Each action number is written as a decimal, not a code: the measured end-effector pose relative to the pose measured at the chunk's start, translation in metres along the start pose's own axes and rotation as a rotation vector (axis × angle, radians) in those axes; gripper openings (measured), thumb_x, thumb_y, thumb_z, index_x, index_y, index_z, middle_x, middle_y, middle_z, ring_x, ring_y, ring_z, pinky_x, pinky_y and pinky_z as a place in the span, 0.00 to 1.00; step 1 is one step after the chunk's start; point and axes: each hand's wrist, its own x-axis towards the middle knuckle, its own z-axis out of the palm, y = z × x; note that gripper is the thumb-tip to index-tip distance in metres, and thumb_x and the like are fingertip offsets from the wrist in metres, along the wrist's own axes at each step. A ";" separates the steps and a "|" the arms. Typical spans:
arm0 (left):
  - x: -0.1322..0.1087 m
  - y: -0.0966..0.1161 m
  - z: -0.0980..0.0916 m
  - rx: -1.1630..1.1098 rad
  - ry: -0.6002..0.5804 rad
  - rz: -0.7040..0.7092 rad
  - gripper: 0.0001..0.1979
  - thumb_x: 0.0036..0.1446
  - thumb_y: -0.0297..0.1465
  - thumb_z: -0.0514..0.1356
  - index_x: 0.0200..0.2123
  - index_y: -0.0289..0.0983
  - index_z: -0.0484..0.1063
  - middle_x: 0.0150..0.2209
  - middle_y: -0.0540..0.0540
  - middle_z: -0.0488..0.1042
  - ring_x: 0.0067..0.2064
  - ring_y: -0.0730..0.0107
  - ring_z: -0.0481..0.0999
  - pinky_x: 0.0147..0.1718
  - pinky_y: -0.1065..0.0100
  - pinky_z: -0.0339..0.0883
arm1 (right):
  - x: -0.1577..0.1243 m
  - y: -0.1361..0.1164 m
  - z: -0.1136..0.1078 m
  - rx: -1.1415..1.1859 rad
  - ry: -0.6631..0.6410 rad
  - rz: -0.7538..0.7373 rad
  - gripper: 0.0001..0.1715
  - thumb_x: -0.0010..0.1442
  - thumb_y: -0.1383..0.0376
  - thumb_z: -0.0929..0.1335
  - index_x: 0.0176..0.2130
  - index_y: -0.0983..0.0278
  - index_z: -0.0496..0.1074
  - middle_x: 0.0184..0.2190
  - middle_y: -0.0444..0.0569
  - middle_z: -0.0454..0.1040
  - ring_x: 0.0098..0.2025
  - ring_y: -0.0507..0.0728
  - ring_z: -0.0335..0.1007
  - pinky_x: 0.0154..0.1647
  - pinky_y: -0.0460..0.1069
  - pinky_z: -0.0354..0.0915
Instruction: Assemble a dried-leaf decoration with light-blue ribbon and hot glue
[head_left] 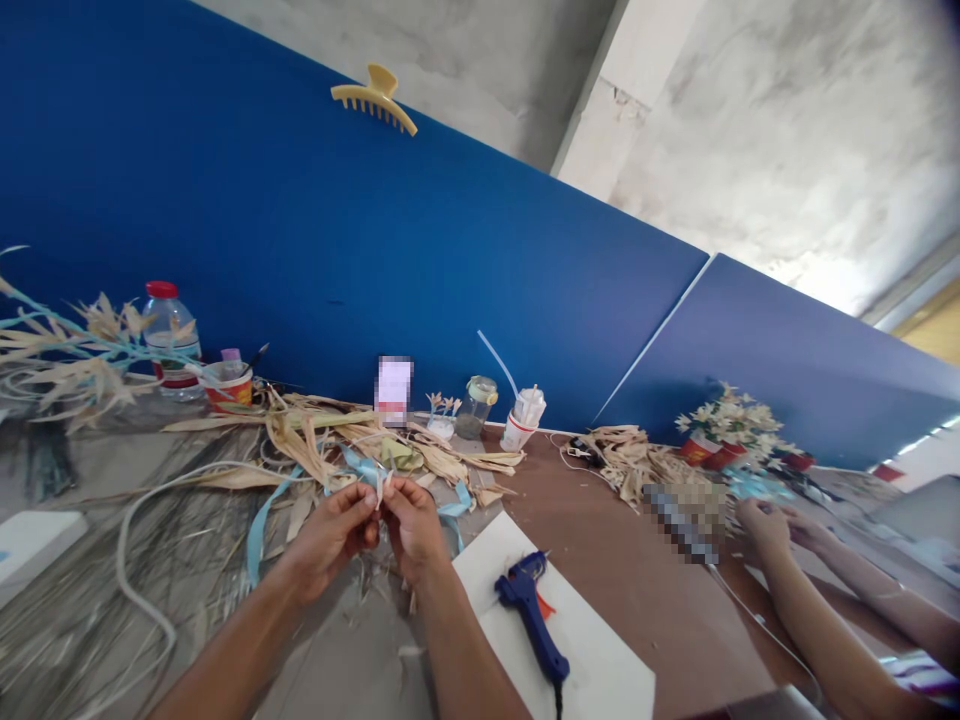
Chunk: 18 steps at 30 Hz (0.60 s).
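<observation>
My left hand [339,535] and my right hand [412,525] meet at the fingertips over the near side of a husk pile. Between them they pinch a small pale strip [381,486], which looks like dried husk; its exact shape is partly hidden by the fingers. Light blue ribbon [259,530] lies to the left of my hands, and more of it shows just behind them. Dried corn husks [300,440] spread across the table behind. To the right of my right forearm, a blue glue gun [536,620] rests on a white board [600,665].
A bottle [172,340], a red cup [227,388], a phone [394,388], a glass jar [476,408] and a paper cup [519,430] line the blue partition [300,220]. A white cable [127,540] loops at left. A co-worker's hands [772,525] are at the right.
</observation>
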 end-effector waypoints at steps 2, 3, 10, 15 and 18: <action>0.000 0.000 0.001 0.001 0.004 0.004 0.13 0.48 0.38 0.65 0.26 0.36 0.66 0.19 0.55 0.66 0.19 0.80 0.63 0.20 0.76 0.57 | 0.000 0.002 -0.001 -0.010 -0.004 -0.003 0.15 0.43 0.57 0.73 0.23 0.65 0.68 0.15 0.40 0.66 0.14 0.46 0.58 0.14 0.41 0.57; -0.001 0.001 0.001 -0.001 0.009 0.012 0.13 0.48 0.38 0.64 0.26 0.36 0.66 0.20 0.55 0.66 0.20 0.80 0.63 0.20 0.75 0.58 | 0.001 0.002 -0.002 -0.015 -0.011 -0.003 0.15 0.44 0.57 0.73 0.23 0.65 0.68 0.15 0.40 0.66 0.14 0.47 0.58 0.14 0.41 0.57; -0.001 0.002 0.000 0.021 0.020 0.039 0.12 0.48 0.37 0.65 0.29 0.36 0.67 0.22 0.55 0.65 0.21 0.81 0.63 0.20 0.76 0.57 | 0.006 0.013 -0.009 -0.070 0.000 -0.073 0.14 0.46 0.58 0.72 0.23 0.66 0.69 0.16 0.40 0.67 0.18 0.47 0.61 0.19 0.42 0.60; 0.001 0.001 -0.001 0.040 0.032 0.058 0.13 0.48 0.37 0.65 0.29 0.36 0.66 0.21 0.55 0.65 0.21 0.81 0.63 0.21 0.76 0.57 | 0.008 0.018 -0.011 -0.094 0.007 -0.075 0.16 0.45 0.57 0.73 0.23 0.66 0.69 0.16 0.40 0.67 0.17 0.47 0.60 0.19 0.42 0.58; 0.001 0.000 0.001 0.059 0.054 0.080 0.13 0.48 0.38 0.64 0.27 0.36 0.65 0.20 0.55 0.64 0.20 0.81 0.61 0.20 0.76 0.55 | 0.008 0.018 -0.010 -0.096 -0.008 -0.059 0.16 0.46 0.56 0.72 0.24 0.66 0.69 0.16 0.40 0.67 0.16 0.47 0.59 0.18 0.42 0.57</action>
